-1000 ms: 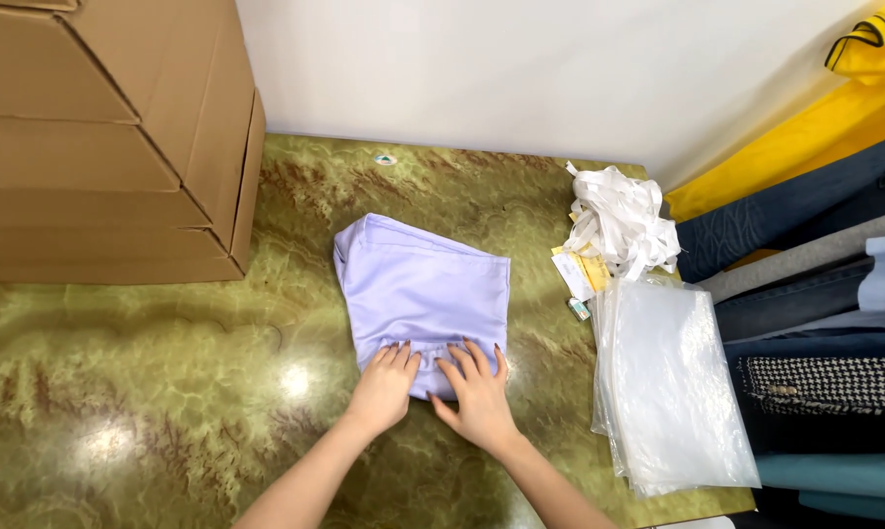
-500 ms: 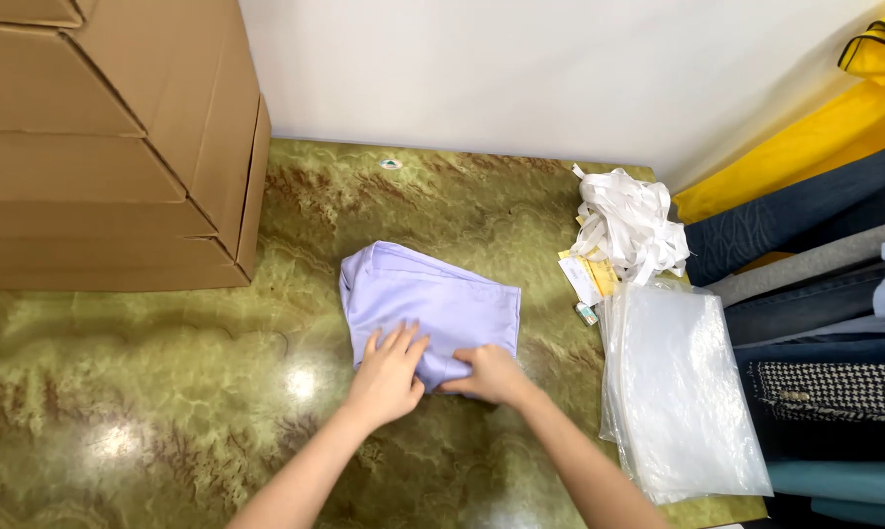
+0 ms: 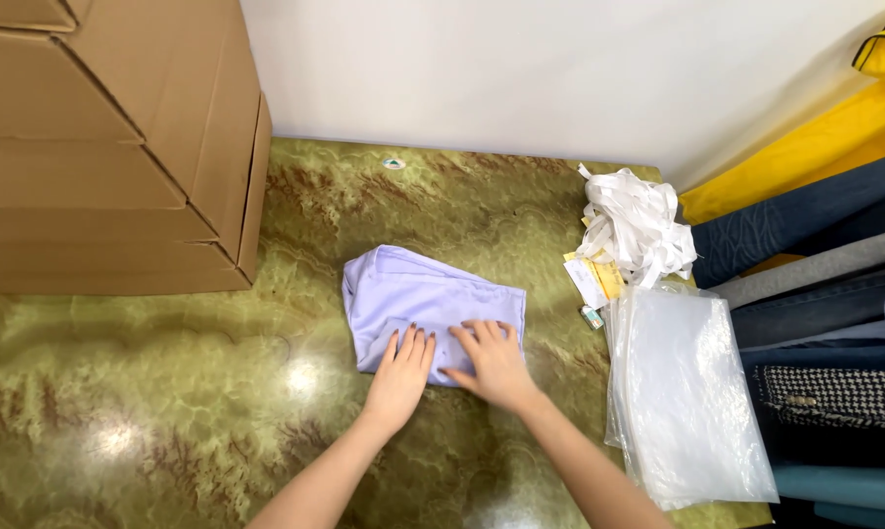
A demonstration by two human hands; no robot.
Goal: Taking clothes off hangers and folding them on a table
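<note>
Both hands have slid nearer together, left hand (image 3: 400, 372) and right hand (image 3: 491, 362) pressing flat, fingers spread and released, on the folded lilac garment (image 3: 428, 299) mid-table, plastic bags (image 3: 683, 392) at three o'clock

A garment packing room or clothing stockroom: stacked cardboard boxes (image 3: 109, 147) line a green marbled table (image 3: 168, 411), with clear plastic bags (image 3: 683, 392) and a heap of white tags (image 3: 634, 230) at hand. Folded fabrics (image 3: 825, 294) are piled along the right edge.
</note>
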